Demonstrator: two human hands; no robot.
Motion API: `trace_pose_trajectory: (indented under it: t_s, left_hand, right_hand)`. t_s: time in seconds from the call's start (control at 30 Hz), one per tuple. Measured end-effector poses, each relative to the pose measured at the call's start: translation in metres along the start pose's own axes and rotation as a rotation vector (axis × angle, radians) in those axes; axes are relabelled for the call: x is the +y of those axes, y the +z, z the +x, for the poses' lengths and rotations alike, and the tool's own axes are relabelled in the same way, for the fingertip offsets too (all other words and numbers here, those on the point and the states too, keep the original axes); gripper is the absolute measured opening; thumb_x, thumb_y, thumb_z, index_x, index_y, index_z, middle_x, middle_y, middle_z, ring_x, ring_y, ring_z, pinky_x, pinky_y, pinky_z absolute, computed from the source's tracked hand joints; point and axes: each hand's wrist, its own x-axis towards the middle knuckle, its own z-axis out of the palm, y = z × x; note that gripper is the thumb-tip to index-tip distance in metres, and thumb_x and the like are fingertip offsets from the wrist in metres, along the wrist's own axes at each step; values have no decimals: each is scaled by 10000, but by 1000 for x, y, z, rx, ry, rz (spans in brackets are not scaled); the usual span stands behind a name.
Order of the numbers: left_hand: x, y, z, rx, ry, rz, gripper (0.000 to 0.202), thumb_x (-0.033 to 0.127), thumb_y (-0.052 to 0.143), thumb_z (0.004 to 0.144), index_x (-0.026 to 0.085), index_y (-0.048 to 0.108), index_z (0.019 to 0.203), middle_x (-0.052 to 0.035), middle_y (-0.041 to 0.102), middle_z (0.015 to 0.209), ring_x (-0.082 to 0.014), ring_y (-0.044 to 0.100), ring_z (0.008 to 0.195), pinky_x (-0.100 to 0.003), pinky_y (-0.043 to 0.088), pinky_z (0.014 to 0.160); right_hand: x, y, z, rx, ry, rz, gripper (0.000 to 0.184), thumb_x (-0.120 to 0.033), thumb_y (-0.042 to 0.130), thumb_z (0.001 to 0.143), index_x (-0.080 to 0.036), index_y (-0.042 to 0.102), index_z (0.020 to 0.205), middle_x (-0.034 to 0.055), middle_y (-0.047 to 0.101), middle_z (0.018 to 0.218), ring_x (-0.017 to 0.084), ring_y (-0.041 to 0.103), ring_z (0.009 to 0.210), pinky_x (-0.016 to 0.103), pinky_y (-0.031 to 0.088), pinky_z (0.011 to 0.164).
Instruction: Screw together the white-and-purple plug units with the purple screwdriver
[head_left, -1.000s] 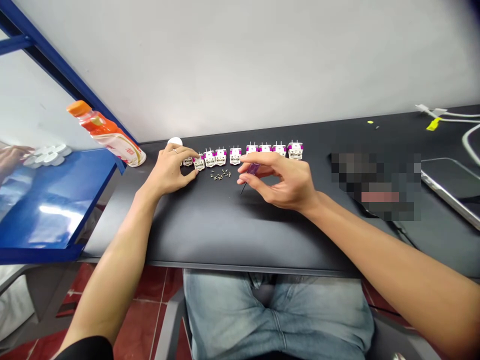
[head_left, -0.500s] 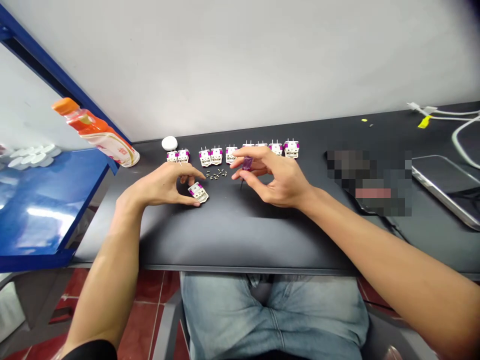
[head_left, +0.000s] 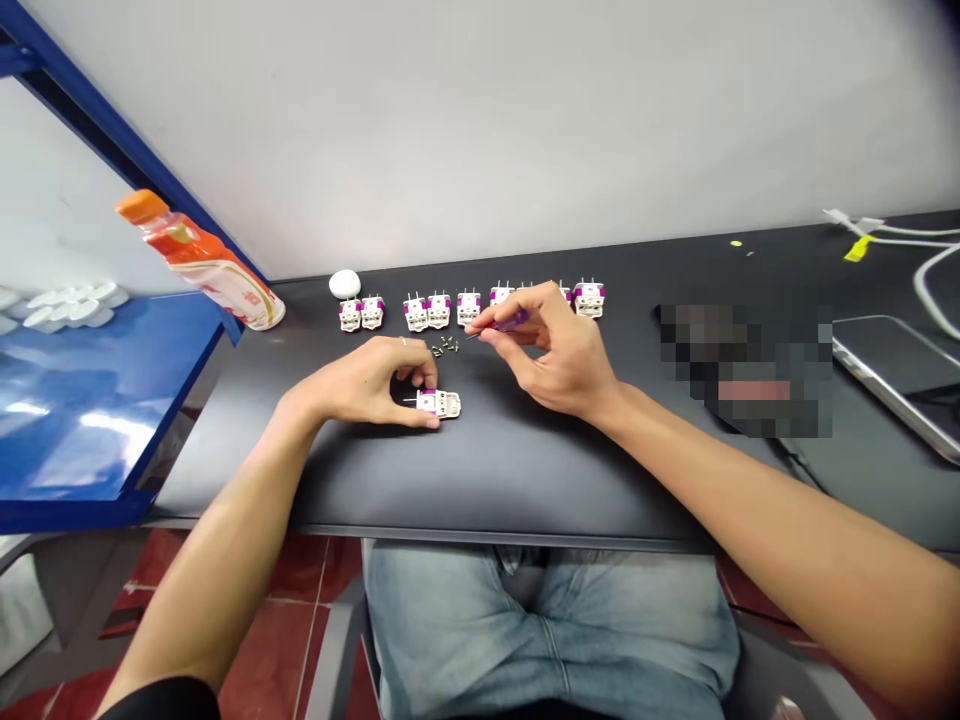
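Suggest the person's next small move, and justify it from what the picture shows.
Probably, the right hand should bring the translucent purple-handled screwdriver to the small metal screws: its thin dark tip points toward them from close by, while the left hand holds the white-and-purple plastic plug part between thumb and fingers at the black table.

The left sleeve (head_left: 169,699) is black; a thin, pale ring (head_left: 404,342) sits on the left hand (head_left: 375,380). Faded blue jeans (head_left: 585,635) — creased, seamed — show below the worktop's front edge (head_left: 495,538).
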Motion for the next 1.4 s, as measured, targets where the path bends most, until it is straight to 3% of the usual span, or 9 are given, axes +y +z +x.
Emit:
trace_pose_trajectory:
  t_s: [0.37, 0.47, 0.57, 0.63, 0.77, 0.97, 1.1, 1.4]
  left_hand:
    - [9, 24, 11, 80, 14, -91, 446, 600, 908, 871, 210, 691, 878, 24, 635, 771, -146, 557, 685, -290, 429, 651]
    - [4, 28, 13, 244, -33, -97, 355, 529, 829, 954, 205, 700, 890, 24, 637, 757, -135, 520, 663, -284, 425, 644]
    - [-3, 31, 15, 448, -93, -55, 249, 417, 840, 929, 200, 739, 998, 7, 703, 836, -130, 502, 659, -286, 430, 649]
    - [-5, 32, 15, 500, -101, -32, 254, 369, 848, 910, 201, 780, 1087, -15, 755, 930, -128, 495, 660, -293, 436, 658]
    - [-4, 30, 16, 472, -50, -44, 266, 363, 836, 942, 231, 866, 1171, -29, 791, 955, -140, 490, 668, -312, 436, 669]
    - [-3, 32, 16, 433, -33, -104, 193, 391, 785, 990, 222, 877, 978, -46, 819, 913, -172, 585, 734, -336, 475, 708]
    - [-2, 32, 17, 430, -14, -114, 158, 358, 788, 992, 224, 871, 976, -30, 800, 872, -168, 590, 740, -333, 474, 719]
    - [-2, 32, 16, 411, 10, -195, 169, 366, 796, 1012, 232, 898, 1026, -67, 860, 1003, -207, 708, 850, -351, 526, 758]
  right_hand:
    - [-1, 0, 0, 2, -11, -33, 162, -200, 751, 1064, -246, 638, 1172, 32, 807, 1101, 182, 863, 1017, 302, 748, 923]
    - [-5, -1, 0, 30, -16, -47, 176, -197, 758, 1062, -247, 644, 1188, 31, 810, 1098, 177, 864, 1006, 296, 750, 907]
    - [-9, 0, -1, 58, -31, -39, 195, -193, 762, 1058, -254, 654, 1208, 30, 814, 1100, 184, 863, 990, 320, 763, 900]
    - [-12, 0, -1, 68, -46, -18, 210, -185, 764, 1051, -260, 662, 1217, 32, 817, 1097, 196, 863, 984, 347, 774, 894]
    - [-17, 0, -1, 54, -95, 16, 256, -147, 766, 1030, -272, 669, 1232, 29, 806, 1092, 211, 860, 1006, 371, 783, 887]
    - [-21, 0, -1, 32, -116, -14, 234, -166, 759, 1041, -274, 671, 1229, 28, 799, 1110, 196, 854, 976, 358, 783, 892]
    - [-23, 0, 0, 26, -77, -19, 200, -196, 744, 1063, -273, 679, 1235, 22, 806, 1114, 184, 854, 959, 330, 781, 874]
    - [-22, -1, 1, 70, -117, 19, 322, -152, 763, 1048, -269, 659, 1329, 2, 814, 1113, 178, 866, 964, 335, 784, 884]
